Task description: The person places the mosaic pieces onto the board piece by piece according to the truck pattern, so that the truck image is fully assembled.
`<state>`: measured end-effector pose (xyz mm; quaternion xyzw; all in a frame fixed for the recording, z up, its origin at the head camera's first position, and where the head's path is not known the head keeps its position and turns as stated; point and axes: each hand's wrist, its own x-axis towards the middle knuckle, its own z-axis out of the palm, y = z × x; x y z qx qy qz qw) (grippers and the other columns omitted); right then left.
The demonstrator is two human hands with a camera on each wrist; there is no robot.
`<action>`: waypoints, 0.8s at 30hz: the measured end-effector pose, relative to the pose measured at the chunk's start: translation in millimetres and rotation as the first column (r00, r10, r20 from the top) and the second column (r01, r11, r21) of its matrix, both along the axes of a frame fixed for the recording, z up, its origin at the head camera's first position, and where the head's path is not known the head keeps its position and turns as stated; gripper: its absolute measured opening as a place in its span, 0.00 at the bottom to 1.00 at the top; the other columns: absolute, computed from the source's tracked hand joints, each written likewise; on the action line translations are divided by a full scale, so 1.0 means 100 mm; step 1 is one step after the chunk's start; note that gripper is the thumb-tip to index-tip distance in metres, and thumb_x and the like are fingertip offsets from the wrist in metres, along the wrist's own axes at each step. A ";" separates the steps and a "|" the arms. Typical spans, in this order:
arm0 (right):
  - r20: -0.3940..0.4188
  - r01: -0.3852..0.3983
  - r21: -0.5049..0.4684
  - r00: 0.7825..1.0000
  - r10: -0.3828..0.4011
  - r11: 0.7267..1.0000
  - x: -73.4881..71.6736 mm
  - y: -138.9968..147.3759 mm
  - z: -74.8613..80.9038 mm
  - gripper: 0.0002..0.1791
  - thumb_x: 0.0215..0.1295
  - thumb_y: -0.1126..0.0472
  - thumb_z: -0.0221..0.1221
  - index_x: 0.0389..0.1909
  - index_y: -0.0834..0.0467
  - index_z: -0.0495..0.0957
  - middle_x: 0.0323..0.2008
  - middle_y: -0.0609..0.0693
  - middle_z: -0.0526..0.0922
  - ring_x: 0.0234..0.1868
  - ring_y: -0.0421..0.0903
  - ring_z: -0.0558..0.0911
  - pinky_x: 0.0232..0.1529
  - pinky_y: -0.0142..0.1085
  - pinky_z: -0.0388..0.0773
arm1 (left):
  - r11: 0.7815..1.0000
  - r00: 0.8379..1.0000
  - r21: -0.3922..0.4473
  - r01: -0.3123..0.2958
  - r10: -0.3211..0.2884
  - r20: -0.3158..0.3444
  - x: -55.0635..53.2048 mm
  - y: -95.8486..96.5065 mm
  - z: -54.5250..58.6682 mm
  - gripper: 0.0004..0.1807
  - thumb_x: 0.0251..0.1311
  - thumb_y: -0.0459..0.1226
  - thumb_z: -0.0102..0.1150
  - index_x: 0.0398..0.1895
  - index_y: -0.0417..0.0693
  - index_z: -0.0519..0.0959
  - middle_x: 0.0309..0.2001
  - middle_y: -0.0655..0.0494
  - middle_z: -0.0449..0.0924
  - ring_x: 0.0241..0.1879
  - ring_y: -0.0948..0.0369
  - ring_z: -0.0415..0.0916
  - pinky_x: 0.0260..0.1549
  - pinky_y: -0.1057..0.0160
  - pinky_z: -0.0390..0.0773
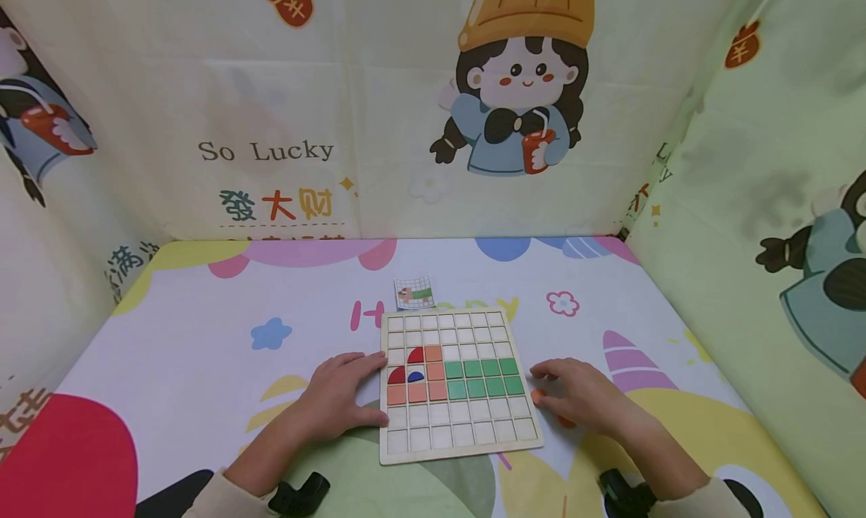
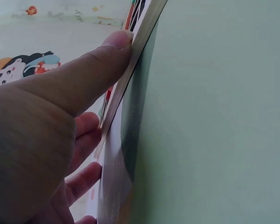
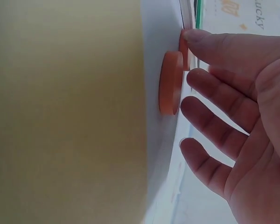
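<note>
A square wooden grid board (image 1: 462,448) lies flat on the table. It carries green squares (image 1: 476,388), orange squares (image 1: 416,392), red rounded pieces (image 1: 397,375) and a blue half-round piece (image 1: 416,377). My left hand (image 1: 336,396) rests at the board's left edge, thumb and fingers spread, the thumb tip touching the rim in the left wrist view. Beyond the right edge is my right hand (image 1: 580,395), fingers loosely bent. Its thumb tip touches a small orange piece (image 3: 184,60) on the table. A round-edged orange piece (image 3: 170,84) lies beside it, partly under the hand in the head view.
Behind the board's top edge lies a small picture card (image 1: 414,293) with a grid pattern on it. The table (image 1: 203,352) has a colourful printed cover. Printed cloth walls (image 1: 379,112) enclose it at the back and both sides.
</note>
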<state>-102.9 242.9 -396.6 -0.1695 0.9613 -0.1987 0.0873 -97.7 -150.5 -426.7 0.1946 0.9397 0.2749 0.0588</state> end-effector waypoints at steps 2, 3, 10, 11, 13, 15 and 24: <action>0.001 -0.001 0.004 1.000 0.001 1.000 0.00 0.00 -0.01 0.20 0.60 0.55 0.70 0.51 0.58 0.83 0.42 0.44 0.82 0.44 0.48 0.78 0.51 0.50 0.76 | 1.000 1.000 -0.006 -0.004 0.004 0.007 0.00 0.00 0.00 0.46 0.44 0.56 0.78 0.68 0.49 0.74 0.67 0.55 0.73 0.67 0.45 0.62 0.64 0.37 0.59; 0.000 -0.002 0.006 1.000 0.002 1.000 0.00 0.00 -0.01 0.19 0.60 0.55 0.70 0.50 0.58 0.83 0.41 0.43 0.82 0.44 0.48 0.78 0.51 0.50 0.76 | 1.000 1.000 -0.008 -0.006 0.006 0.009 0.00 0.01 0.00 0.46 0.44 0.56 0.78 0.68 0.50 0.74 0.67 0.55 0.73 0.67 0.45 0.62 0.64 0.37 0.59; -0.009 -0.001 0.008 1.000 0.001 1.000 -0.01 -0.01 -0.02 0.18 0.59 0.55 0.71 0.49 0.57 0.83 0.40 0.41 0.82 0.43 0.46 0.78 0.51 0.50 0.76 | 1.000 1.000 -0.014 -0.012 0.012 0.017 0.00 0.01 0.01 0.46 0.44 0.56 0.78 0.68 0.49 0.74 0.66 0.54 0.73 0.67 0.46 0.62 0.64 0.37 0.59; -0.009 -0.001 0.009 1.000 0.001 1.000 -0.01 -0.01 -0.02 0.18 0.59 0.55 0.71 0.49 0.57 0.83 0.40 0.41 0.82 0.43 0.46 0.78 0.51 0.50 0.76 | 1.000 1.000 -0.013 -0.013 0.013 0.018 0.00 0.01 0.01 0.46 0.44 0.56 0.78 0.68 0.49 0.74 0.66 0.54 0.73 0.67 0.45 0.62 0.64 0.37 0.59; -0.006 0.004 0.011 1.000 -0.004 1.000 -0.01 -0.01 -0.02 0.18 0.60 0.55 0.71 0.48 0.57 0.83 0.39 0.41 0.82 0.43 0.47 0.78 0.52 0.50 0.76 | 1.000 1.000 -0.013 -0.015 0.015 0.019 0.00 0.01 0.02 0.46 0.44 0.56 0.78 0.68 0.49 0.74 0.66 0.54 0.73 0.67 0.45 0.62 0.64 0.37 0.59; -0.007 0.002 0.014 1.000 -0.002 1.000 -0.01 -0.01 -0.02 0.18 0.60 0.54 0.71 0.48 0.58 0.83 0.39 0.41 0.83 0.44 0.47 0.79 0.52 0.50 0.76 | 1.000 1.000 -0.012 -0.016 0.016 0.018 0.00 0.01 0.02 0.46 0.44 0.56 0.78 0.68 0.49 0.74 0.66 0.54 0.73 0.67 0.45 0.62 0.64 0.36 0.59; 0.014 0.002 0.004 1.000 -0.002 1.000 0.00 -0.01 -0.04 0.13 0.59 0.57 0.71 0.43 0.56 0.84 0.32 0.35 0.81 0.39 0.43 0.76 0.50 0.48 0.76 | 1.000 1.000 -0.012 -0.017 0.018 0.024 0.01 0.02 0.02 0.47 0.44 0.56 0.78 0.68 0.49 0.74 0.66 0.53 0.73 0.67 0.45 0.62 0.64 0.36 0.59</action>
